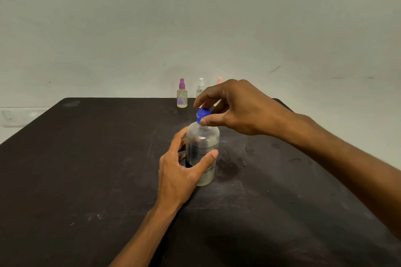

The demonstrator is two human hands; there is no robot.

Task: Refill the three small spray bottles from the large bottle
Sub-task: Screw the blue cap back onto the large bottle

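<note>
Left hand [178, 171] grips the upright large bottle [202, 149] on the bench [86, 169]; right hand [236, 106] pinches its blue cap [202, 114].

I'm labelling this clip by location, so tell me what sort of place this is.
Probably a bare work or test room rather than a home. A plain dark table stands against an unmarked grey wall, and it holds only the large bottle and small spray bottles.
</note>
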